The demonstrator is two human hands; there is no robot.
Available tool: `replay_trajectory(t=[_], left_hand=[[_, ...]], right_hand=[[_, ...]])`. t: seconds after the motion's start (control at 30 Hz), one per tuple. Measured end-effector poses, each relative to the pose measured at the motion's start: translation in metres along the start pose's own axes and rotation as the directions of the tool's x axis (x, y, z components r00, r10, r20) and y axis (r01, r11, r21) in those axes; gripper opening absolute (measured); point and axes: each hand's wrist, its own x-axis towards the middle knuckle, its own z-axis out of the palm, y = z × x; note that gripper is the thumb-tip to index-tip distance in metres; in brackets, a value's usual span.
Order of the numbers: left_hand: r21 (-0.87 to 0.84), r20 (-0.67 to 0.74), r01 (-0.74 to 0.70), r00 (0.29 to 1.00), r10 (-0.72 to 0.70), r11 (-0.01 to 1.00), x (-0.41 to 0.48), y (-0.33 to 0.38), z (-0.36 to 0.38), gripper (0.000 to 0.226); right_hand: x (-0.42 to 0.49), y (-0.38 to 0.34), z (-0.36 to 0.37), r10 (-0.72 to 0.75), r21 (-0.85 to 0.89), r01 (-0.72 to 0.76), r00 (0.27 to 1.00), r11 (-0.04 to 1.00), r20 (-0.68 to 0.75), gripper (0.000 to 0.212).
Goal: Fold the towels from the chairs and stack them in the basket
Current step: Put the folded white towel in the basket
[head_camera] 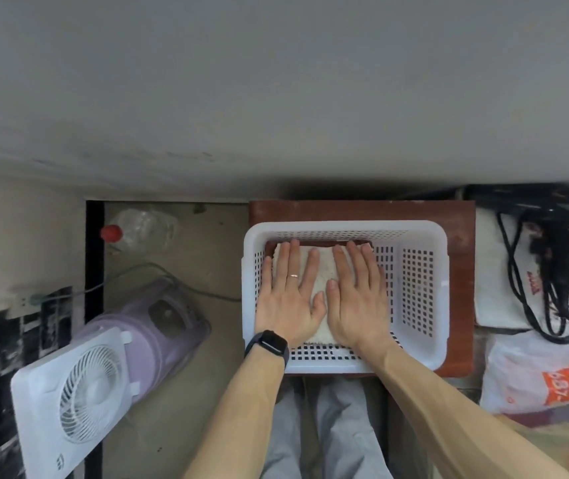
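A white perforated plastic basket [417,285] stands on a reddish-brown wooden surface [459,216]. In its left half lies a folded cream towel [323,271], on top of a darker brown folded piece whose edge [324,243] shows at the far side. Both my hands rest flat on the cream towel, palms down with fingers spread. My left hand [288,292], with a ring and a black wrist watch, covers the towel's left part. My right hand [357,292] covers its right part. Neither hand grips anything.
A lilac and white fan heater [103,368] lies on the floor at the left with its cable. A clear bottle with a red cap [138,229] lies behind it. Bags and black cables [549,271] crowd the right side. A grey wall fills the top.
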Motion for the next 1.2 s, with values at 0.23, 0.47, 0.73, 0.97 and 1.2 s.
replay_trajectory(t=[0.23,0.47,0.73,0.97,1.2], left_hand=[[0.02,0.05,0.021,0.998,-0.022,1.0,-0.001,0.002,-0.008,0.07],[0.019,0.131,0.082,0.988,-0.084,0.996,-0.038,0.009,-0.072,0.069],[-0.364,0.145,0.38,0.925,-0.351,0.851,-0.137,-0.026,-0.146,0.065],[-0.7,0.01,0.567,0.616,-0.788,0.434,-0.293,-0.06,-0.16,0.054],[-0.844,0.056,0.535,0.028,-0.998,-0.032,-0.524,-0.037,-0.141,0.039]], right_hand=[[0.0,-0.006,-0.007,0.055,-0.038,-0.052,0.995,0.998,0.081,0.058],[-0.023,-0.022,-0.057,0.066,-0.07,-0.055,0.984,0.996,0.167,0.059],[-0.079,-0.076,-0.154,-0.082,0.082,0.082,0.997,0.993,-0.003,0.054],[-0.14,-0.196,-0.17,-0.57,0.261,0.539,0.819,0.801,0.058,0.035],[-0.274,-0.323,-0.157,-0.934,0.465,0.811,0.322,0.355,0.151,0.031]])
